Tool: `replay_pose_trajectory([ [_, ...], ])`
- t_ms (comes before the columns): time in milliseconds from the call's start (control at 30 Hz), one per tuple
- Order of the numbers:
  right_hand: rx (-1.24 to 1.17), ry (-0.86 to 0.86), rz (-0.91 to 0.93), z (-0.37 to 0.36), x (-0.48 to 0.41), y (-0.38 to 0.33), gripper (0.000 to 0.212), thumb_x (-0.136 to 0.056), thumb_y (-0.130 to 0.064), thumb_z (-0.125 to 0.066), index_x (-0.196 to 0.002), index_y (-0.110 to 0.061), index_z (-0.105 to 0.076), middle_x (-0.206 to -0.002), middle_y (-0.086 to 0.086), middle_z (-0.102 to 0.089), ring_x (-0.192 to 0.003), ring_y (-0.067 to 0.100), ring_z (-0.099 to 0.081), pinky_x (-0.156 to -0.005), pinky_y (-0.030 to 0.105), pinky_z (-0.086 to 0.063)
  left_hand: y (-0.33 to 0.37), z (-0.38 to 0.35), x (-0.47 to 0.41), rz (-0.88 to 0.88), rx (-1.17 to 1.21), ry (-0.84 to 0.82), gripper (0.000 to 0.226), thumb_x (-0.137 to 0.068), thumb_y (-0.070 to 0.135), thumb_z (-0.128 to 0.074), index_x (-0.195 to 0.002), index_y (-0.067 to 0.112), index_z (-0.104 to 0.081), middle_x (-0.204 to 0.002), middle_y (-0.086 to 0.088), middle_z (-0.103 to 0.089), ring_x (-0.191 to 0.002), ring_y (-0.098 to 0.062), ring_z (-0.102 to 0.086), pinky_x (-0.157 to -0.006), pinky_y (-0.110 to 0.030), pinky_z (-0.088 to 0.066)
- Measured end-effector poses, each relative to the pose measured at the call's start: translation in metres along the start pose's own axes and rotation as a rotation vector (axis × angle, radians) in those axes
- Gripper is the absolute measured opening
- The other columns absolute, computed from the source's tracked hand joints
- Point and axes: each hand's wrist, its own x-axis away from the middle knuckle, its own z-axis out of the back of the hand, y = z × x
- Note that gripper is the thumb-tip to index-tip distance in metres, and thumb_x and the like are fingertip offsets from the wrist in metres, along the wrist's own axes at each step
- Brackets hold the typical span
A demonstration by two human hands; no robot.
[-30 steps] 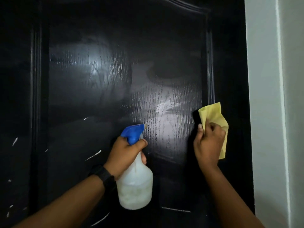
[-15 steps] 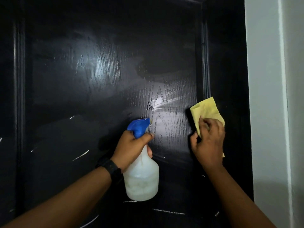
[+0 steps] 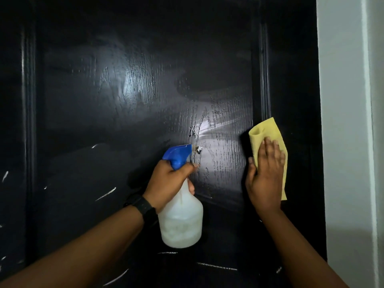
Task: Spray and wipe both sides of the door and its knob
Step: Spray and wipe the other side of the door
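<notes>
Glossy black door (image 3: 124,100) fills the view, close & straight ahead. It has raised wood-grain texture on a recessed centre panel, w/ moulded ridges framing it L & R. A wet sheen & streaks cover the panel's middle and right part.

Left hand (image 3: 168,183) is wrapped tight round the neck of a translucent white plastic spray bottle (image 3: 180,221). The bottle has a rounded, cloudy body and an angular blue trigger head (image 3: 177,155) w/ the nozzle end toward the right. A finger lies across the trigger. The bottle hangs upright in front of the panel's lower right area.

Right hand (image 3: 266,175) is flat, fingers straight & together, pressing a soft yellow cloth (image 3: 268,129) onto the door at the panel's right edge, over the moulding. The cloth is folded, w/ a rolled crease at its top left; its lower corner shows beside the palm.

A matte black wristwatch (image 3: 143,206) sits on the left wrist. Thin white scuff marks (image 3: 106,194) cross the door's lower left. A smooth pale wall (image 3: 342,121) borders the door at right.
</notes>
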Motion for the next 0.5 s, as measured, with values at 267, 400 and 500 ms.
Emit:
replay_pose_trajectory([
  [267, -0.018, -0.023, -0.039, -0.012, -0.003, -0.061, 0.058, -0.099, -0.028, -0.030, -0.149, 0.001, -0.031, -0.160, 0.014, -0.024, -0.150, 0.034, -0.013, -0.122, 0.051, -0.007, 0.011, 0.041, 0.004, 0.003, -0.034, 0.037, 0.024, -0.096, 0.012, -0.062, -0.100, -0.012, -0.061, -0.060, -0.025, -0.062, -0.058, -0.035, -0.063, -0.068, -0.043, -0.059],
  [400, -0.017, -0.070, 0.040, -0.028, 0.002, -0.123, 0.060, -0.095, -0.028, -0.031, -0.149, -0.001, -0.033, -0.160, 0.014, -0.024, -0.149, 0.034, -0.014, -0.122, 0.048, -0.007, 0.016, 0.081, 0.009, -0.026, -0.095, 0.067, 0.014, -0.097, 0.014, -0.063, -0.110, 0.009, -0.065, -0.061, -0.023, -0.063, -0.059, -0.036, -0.064, -0.068, -0.041, -0.059],
  [500, -0.011, -0.073, -0.004, -0.037, 0.004, -0.162, 0.060, -0.097, -0.029, -0.031, -0.150, -0.002, -0.031, -0.161, 0.013, -0.021, -0.150, 0.033, -0.012, -0.122, 0.048, -0.007, 0.016, 0.123, 0.014, -0.020, -0.143, 0.120, 0.011, -0.097, 0.017, -0.064, -0.098, 0.006, -0.065, -0.061, -0.020, -0.065, -0.060, -0.035, -0.066, -0.073, -0.043, -0.060],
])
